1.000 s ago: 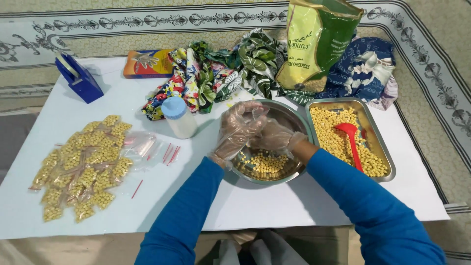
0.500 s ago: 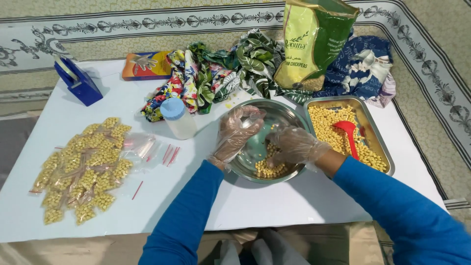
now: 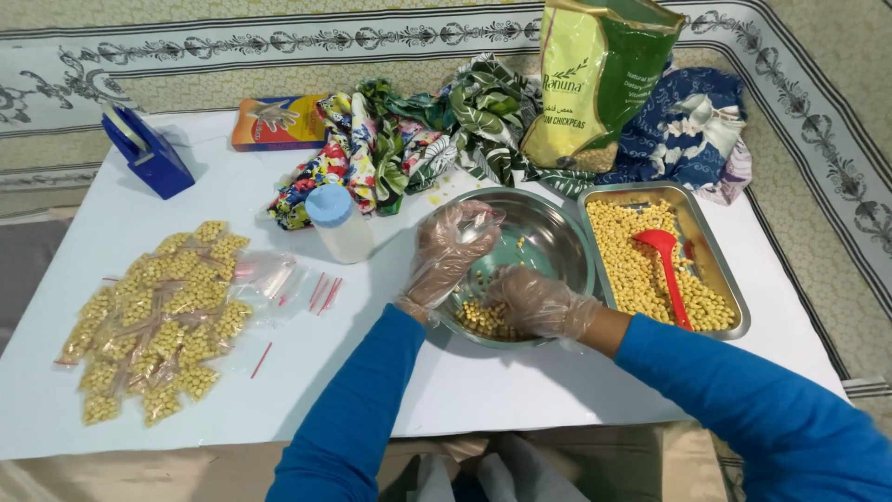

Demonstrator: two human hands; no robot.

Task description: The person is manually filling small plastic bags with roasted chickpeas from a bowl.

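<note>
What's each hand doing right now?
Left hand: gloved, fingers pinched above the round bowl; contents cannot be told.
Right hand: gloved, curled down among the chickpeas in the bowl.

So the bowl [image 3: 544, 244] sat mid-desk [image 3: 111, 409] with chickpeas [image 3: 483, 318] in its near side, both hands [image 3: 492, 274] in it. Tray [image 3: 734, 316] was right beside it on the right, scoop [image 3: 664, 260] lying in it. Bottle [image 3: 339, 221] stood just left of the bowl, filled packets [image 3: 153, 321] piled further left. Cloths [image 3: 409, 139] and bag [image 3: 595, 84] sat behind, dispenser [image 3: 147, 151] at the back left.
</note>
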